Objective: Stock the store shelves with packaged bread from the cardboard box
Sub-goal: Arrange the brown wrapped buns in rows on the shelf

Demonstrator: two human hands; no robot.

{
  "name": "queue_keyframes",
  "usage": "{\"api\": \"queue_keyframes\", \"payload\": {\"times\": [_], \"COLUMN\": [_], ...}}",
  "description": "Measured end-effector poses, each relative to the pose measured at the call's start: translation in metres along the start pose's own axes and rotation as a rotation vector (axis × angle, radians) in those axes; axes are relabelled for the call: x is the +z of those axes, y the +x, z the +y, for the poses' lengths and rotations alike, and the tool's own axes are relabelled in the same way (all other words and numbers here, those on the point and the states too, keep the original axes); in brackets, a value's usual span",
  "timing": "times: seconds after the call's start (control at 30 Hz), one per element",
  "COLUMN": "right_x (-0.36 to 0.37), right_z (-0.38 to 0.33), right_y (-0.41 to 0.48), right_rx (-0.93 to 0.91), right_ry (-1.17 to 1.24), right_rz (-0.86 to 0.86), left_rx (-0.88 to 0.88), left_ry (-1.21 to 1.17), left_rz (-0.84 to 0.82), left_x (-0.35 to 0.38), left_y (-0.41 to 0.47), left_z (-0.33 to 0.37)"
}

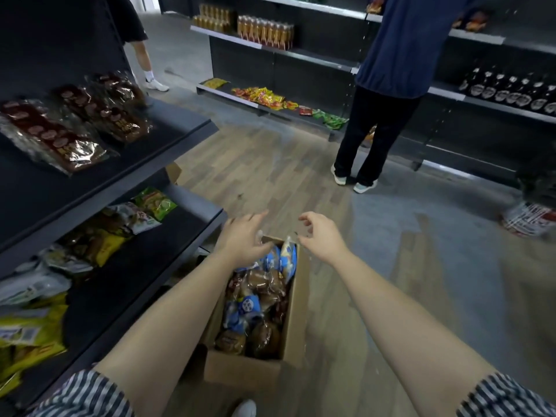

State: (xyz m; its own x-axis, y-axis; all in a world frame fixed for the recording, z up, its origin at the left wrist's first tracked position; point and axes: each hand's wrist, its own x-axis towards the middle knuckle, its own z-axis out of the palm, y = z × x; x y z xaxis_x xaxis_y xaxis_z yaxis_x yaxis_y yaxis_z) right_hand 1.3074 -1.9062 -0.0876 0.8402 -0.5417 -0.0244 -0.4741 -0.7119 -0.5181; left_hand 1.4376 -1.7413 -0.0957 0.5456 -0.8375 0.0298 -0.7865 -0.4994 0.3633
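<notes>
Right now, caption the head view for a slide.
Open left hand and right hand reach over a cardboard box of packaged bread beside shelves.

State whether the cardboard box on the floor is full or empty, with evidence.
Full, or nearly. The cardboard box holds packaged bread up to about its rim: blue-and-white packs at the far end, brown loaves nearer.

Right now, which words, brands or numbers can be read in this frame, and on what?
No text is legible.
Blue bread packs in the cardboard box: print blurred.
Brown packs, upper shelf: print blurred.
Yellow packs, lower shelf: labels blurred.
Dark bottles, far shelf: labels too small.
</notes>
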Motion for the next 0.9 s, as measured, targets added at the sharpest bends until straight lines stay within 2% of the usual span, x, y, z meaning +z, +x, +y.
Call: {"api": "queue_keyframes", "payload": {"times": [0.57, 0.9], "right_x": [0.134, 0.208], "right_z": [0.045, 0.078], "right_y": [-0.005, 0.019], "right_rx": [0.345, 0.411], "right_ry": [0.042, 0.019], "right_rz": [-0.173, -0.228], "left_rx": [-0.033, -0.091], "left_ry": [-0.055, -0.141], "left_rz": [-0.298, -0.32], "left_x": [0.108, 0.185], "left_y": [-0.001, 0.019], "left_z": [-0.072, -0.103]}}
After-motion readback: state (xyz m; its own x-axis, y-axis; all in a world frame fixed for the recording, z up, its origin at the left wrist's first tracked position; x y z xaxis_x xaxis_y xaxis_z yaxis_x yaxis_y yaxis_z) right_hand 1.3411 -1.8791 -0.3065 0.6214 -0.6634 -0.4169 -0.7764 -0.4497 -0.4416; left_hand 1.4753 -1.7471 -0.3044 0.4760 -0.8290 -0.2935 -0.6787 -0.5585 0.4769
